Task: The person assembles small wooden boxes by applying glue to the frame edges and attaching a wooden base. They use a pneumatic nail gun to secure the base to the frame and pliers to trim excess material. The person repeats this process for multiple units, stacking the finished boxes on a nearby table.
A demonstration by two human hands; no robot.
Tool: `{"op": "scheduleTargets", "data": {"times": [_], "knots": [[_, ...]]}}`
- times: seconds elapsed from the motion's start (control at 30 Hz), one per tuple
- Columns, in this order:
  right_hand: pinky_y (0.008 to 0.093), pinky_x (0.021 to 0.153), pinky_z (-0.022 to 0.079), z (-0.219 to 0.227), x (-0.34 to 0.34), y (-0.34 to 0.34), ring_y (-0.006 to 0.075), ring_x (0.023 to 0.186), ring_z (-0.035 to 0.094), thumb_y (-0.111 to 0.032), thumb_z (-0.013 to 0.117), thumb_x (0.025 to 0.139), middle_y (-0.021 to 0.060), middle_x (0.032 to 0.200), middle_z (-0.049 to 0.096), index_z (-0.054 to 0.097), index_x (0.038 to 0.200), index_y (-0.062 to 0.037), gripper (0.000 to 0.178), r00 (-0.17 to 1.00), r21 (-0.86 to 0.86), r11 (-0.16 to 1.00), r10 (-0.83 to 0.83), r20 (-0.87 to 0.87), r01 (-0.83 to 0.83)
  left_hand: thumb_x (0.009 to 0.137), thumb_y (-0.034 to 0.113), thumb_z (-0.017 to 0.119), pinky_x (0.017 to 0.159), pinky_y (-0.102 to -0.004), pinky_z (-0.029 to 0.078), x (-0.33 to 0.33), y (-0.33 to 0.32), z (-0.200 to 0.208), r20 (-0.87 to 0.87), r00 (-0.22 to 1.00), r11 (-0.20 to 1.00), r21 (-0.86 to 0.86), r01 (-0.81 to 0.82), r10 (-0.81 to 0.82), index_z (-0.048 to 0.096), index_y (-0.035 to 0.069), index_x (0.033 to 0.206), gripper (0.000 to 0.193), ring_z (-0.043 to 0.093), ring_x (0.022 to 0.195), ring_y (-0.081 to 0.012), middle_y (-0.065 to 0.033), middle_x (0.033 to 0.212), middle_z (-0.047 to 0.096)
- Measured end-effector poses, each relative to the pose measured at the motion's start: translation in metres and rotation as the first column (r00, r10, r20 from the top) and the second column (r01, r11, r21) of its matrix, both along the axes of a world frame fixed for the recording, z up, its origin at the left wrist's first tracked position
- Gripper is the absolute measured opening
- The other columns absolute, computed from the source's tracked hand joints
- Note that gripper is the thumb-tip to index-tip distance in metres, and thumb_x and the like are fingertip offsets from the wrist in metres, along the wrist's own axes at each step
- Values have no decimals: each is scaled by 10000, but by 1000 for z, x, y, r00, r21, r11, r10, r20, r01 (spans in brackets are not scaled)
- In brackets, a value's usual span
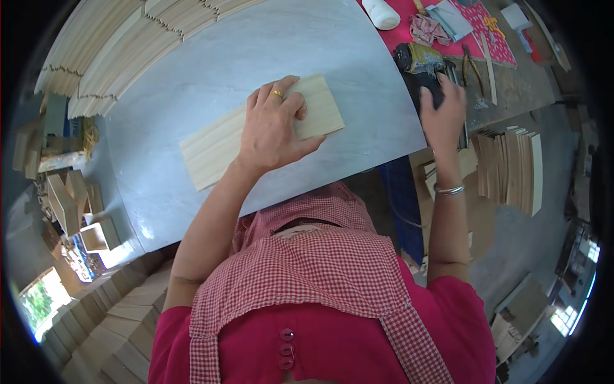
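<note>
A pale rectangular wooden board (214, 144) lies slantwise on the grey-white tabletop, close to its front edge. My left hand (272, 125) is over its middle, fingers curled on top and thumb stretched toward the near long edge. A gold-coloured ring is on one finger. At the table's right side, my right hand (444, 109) is around the black handle of a nail gun (425, 61), thumb on one side and fingers on the other. The tool has a taped yellowish body and a long magazine beside my hand; my fingers partly hide it.
Stacked thin wooden boards (121, 45) cover the tabletop's far left. Beyond the nail gun are a white bottle (382, 14), a crumpled cloth (428, 30) and pliers (473, 67). More boards (508, 166) stand at right; wooden boxes (99, 235) sit at left.
</note>
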State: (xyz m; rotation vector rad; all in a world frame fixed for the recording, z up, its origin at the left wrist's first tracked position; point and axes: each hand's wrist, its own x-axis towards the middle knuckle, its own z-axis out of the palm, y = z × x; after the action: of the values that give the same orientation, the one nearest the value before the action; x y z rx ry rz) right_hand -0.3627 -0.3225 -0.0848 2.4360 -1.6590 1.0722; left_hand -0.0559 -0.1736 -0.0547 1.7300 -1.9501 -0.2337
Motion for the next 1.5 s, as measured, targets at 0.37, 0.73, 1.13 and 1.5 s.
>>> {"op": "scheduleTargets", "data": {"times": [0.37,0.73,1.13,1.5], "knots": [[489,990,521,-6,-11,-47,466,1141,658,-436,805,792,330,1185,681,470,1411,101,885,938,428,880,-54,-343,207,684,367,835,1066,-508,392,3,3,-5,-12,1000,999,-44,-2,1,541,82,884,455,519,1254,-389,-171,1379,570],[288,442,420,103,-4,18,103,492,574,-292,832,850,44,669,637,654,925,19,366,995,670,736,-39,-97,94,705,390,790,1110,-497,380,4,4,-18,-24,999,995,-90,-30,27,589,59,861,418,510,1290,-381,-221,1385,569],[266,437,413,161,58,112,77,500,507,-251,834,883,6,747,653,698,1105,-6,357,984,828,547,175,34,-126,699,373,793,1130,-495,375,4,5,-22,-45,998,991,-122,-45,40,647,42,905,416,521,1288,-377,-237,1379,579],[247,435,384,161,67,114,59,467,485,-256,807,920,-26,643,583,673,1049,-20,301,987,850,520,162,-3,-83,703,382,801,1136,-491,370,4,6,-18,-49,998,994,-93,-51,46,661,37,933,438,515,1297,-370,-235,1384,578]]}}
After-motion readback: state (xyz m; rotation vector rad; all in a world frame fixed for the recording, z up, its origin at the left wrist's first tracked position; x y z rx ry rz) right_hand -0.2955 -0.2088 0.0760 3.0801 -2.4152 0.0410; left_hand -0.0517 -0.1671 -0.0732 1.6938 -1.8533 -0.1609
